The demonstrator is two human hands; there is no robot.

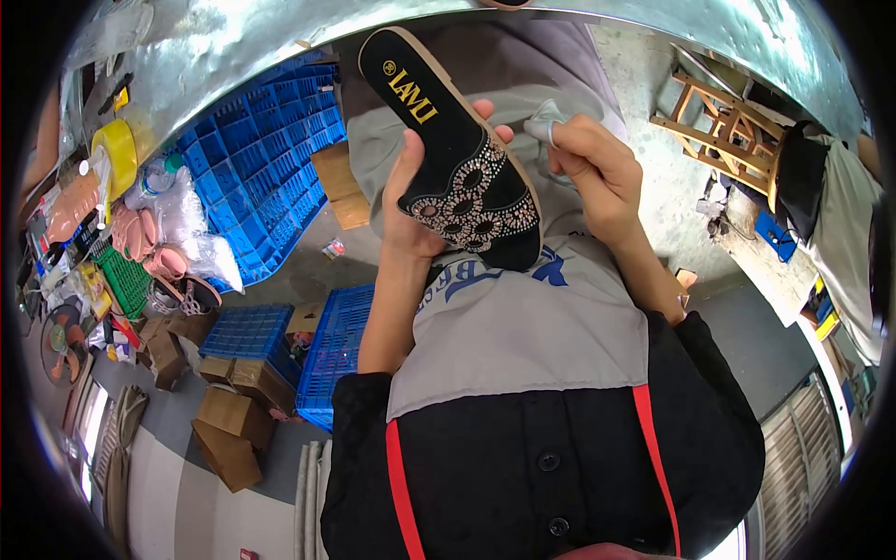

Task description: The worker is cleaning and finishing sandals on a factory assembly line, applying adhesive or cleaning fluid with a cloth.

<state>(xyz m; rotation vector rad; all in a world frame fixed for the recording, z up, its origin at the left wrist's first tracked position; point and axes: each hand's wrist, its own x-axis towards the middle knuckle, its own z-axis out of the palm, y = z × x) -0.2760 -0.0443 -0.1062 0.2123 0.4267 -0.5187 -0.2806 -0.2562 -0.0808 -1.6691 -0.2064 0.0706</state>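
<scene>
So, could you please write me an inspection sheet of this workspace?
Surface: shiny, metal-like workbench along the top of the view.
Job's things: black sandal with a beaded, cut-out upper, insole facing the camera; small pale piece, material unclear.
Clutter: yellow roll and pink sandals among mixed items at left; cardboard boxes on the floor.
Hands: left hand holds the black sandal; right hand pinches the pale piece.
Cables: none clearly made out.
Surroundings: blue crates at left, wooden frame at right.
</scene>
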